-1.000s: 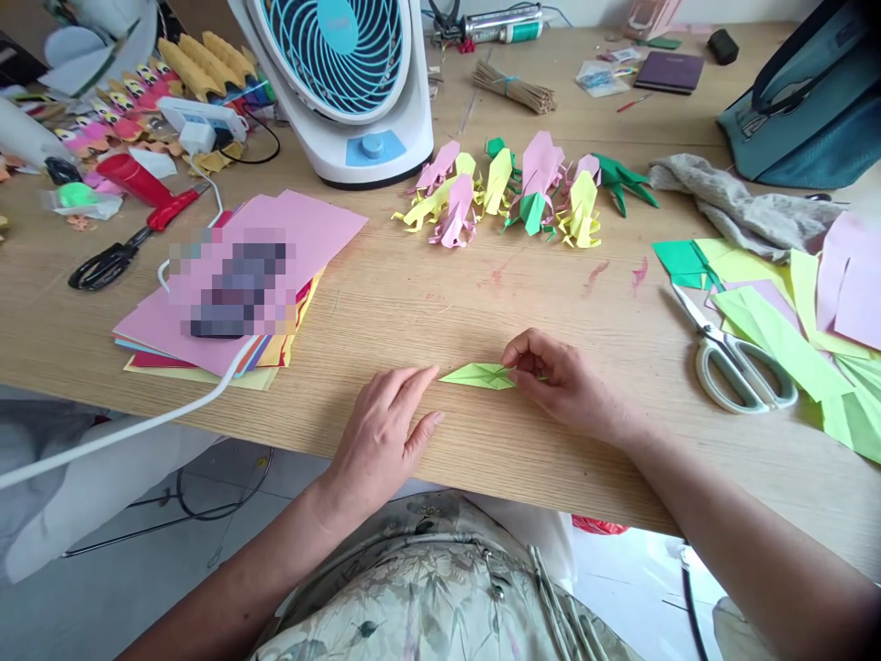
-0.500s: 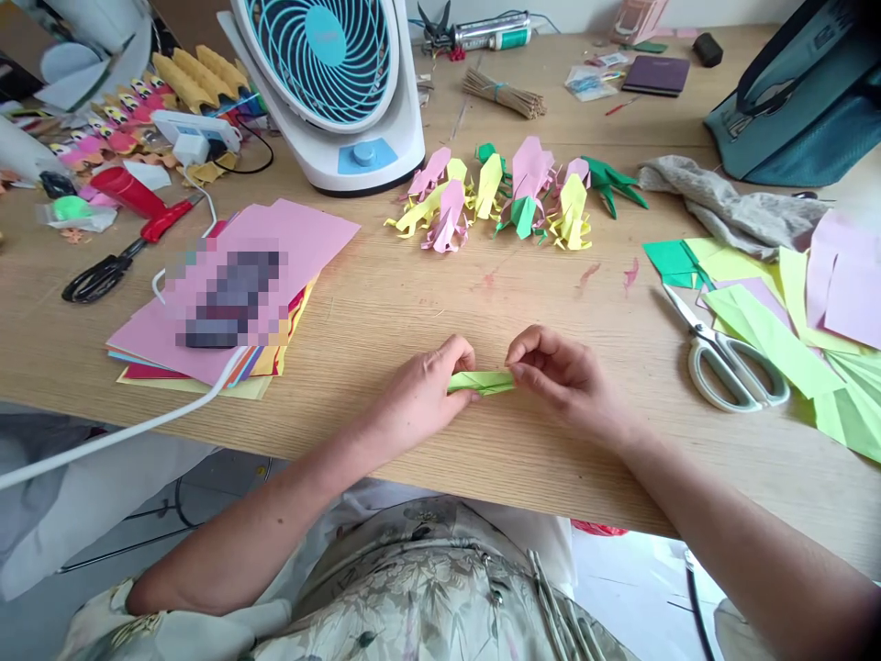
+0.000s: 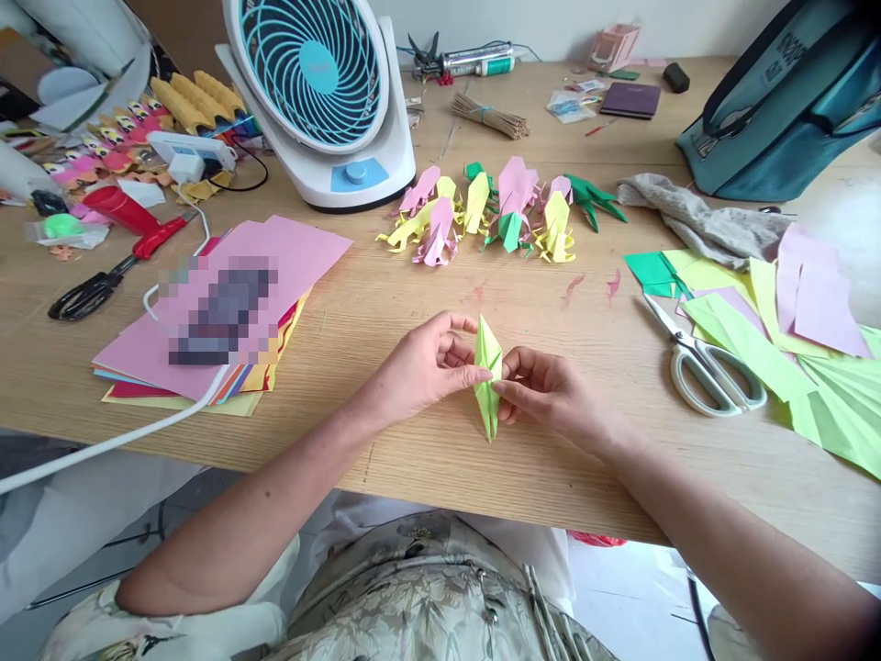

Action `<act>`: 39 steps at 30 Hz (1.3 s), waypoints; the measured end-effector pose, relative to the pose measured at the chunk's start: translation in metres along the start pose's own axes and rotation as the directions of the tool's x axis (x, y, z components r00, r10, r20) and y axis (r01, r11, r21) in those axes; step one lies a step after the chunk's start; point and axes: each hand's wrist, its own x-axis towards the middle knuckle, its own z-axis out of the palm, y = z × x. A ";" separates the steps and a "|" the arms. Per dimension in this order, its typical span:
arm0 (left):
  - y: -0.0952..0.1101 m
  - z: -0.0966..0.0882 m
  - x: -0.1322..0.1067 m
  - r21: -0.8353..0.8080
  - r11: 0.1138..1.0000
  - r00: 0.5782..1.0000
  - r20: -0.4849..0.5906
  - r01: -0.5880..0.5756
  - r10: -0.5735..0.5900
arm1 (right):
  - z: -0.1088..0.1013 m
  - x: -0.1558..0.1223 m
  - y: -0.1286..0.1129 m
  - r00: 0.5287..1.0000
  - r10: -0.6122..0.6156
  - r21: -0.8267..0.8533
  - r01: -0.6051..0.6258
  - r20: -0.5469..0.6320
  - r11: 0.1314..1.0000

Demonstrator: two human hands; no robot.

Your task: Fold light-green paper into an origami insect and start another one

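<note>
Between my two hands, above the desk's front part, is a light green folded paper [image 3: 487, 353], a narrow diamond shape with its long axis running away from me. My left hand [image 3: 440, 360] pinches its left edge, thumb on the front face near the middle. From the other side, my right hand [image 3: 543, 390] grips its right edge between thumb and fingers. Beyond the hands stands a group of folded paper figures [image 3: 509, 197] in pink, yellow and green. White-handled scissors [image 3: 708, 372] lie to the right.
A white fan [image 3: 323, 92] stands at the back left. Stacked coloured paper [image 3: 295, 248] with a blurred-out object on top lies left, crossed by a white cable [image 3: 138, 439]. Loose green paper sheets [image 3: 832, 404], a grey cloth [image 3: 695, 211] and a teal bag [image 3: 763, 119] occupy the right.
The green paper has turned from lying crosswise to pointing away from me, showing its diamond face. My left hand has shifted its hold, and my right hand now grips the right edge.
</note>
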 end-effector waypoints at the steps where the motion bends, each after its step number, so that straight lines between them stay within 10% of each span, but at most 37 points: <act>1: -0.004 0.002 -0.001 0.020 1.000 1.000 -0.007 0.009 -0.009 | 0.003 0.000 0.000 1.000 0.024 0.037 -0.024 -0.004 0.999; 11: -0.012 0.012 -0.014 -0.055 0.998 0.999 0.020 0.044 -0.043 | 0.015 0.000 0.006 0.997 0.055 0.164 -0.045 -0.057 0.985; 15: -0.009 0.000 -0.008 -0.039 0.994 0.992 0.082 0.098 -0.095 | 0.006 -0.006 0.003 0.993 -0.073 -0.174 0.057 -0.090 0.983; 22: 0.004 -0.028 0.012 0.304 0.952 0.884 0.453 -0.028 -0.118 | -0.013 -0.032 -0.003 0.837 -0.547 -0.808 0.321 -0.003 0.495; 27: 0.005 -0.022 0.014 0.406 0.850 0.785 0.619 -0.336 0.014 | -0.011 -0.034 0.006 0.848 -0.476 -0.862 0.407 0.234 0.303; 31: 0.000 -0.015 0.001 0.519 0.692 0.815 0.550 -0.503 0.180 | -0.007 -0.026 0.013 0.856 -0.461 -0.825 0.426 0.235 0.370; 39: -0.018 0.000 -0.043 0.724 0.495 0.874 0.348 -0.481 0.340 | -0.004 -0.026 0.012 0.858 -0.454 -0.818 0.432 0.243 0.380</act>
